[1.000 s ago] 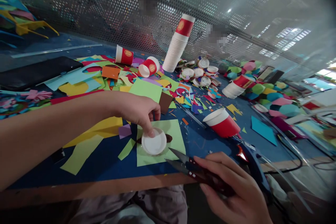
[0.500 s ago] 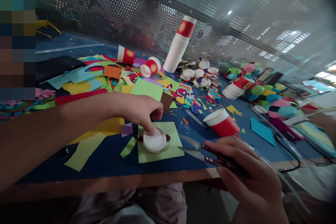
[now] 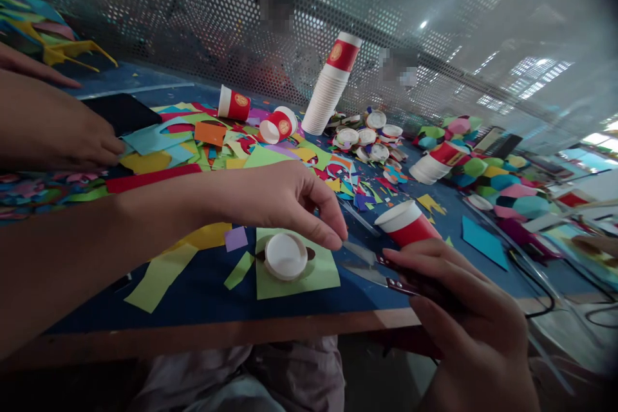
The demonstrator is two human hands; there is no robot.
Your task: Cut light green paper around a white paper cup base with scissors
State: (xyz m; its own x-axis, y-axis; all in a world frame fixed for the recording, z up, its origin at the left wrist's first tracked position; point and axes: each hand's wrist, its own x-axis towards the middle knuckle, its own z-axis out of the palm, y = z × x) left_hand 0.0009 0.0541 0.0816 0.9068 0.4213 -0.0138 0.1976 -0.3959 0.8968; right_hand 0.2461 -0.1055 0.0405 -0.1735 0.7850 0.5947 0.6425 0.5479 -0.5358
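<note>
the right hand (image 3: 477,315) is wrapped around a pair of snips (image 3: 396,286), whose two blades stand apart and point left, just beyond the right edge of a green sheet (image 3: 318,277). the left hand (image 3: 284,196) hangs over the far right corner of that sheet, thumb and fingers drawn narrow near the upper blade's tip; whether they touch it or pinch anything, i cannot tell. the white disc (image 3: 286,256) lies on the green sheet, left of the snips, rim facing up, with brown paper (image 3: 311,253) showing at its left and right. a green strip (image 3: 239,270) and a purple scrap (image 3: 236,239) lie left of the sheet on the blue table (image 3: 212,299). beyond the right hand a red cup (image 3: 410,225) lies tilted, and farther back a leaning cup stack (image 3: 328,90) stands beside a heap of discs (image 3: 367,136). at far left, a co-worker's hand (image 3: 87,132) is near a black case (image 3: 125,113).
</note>
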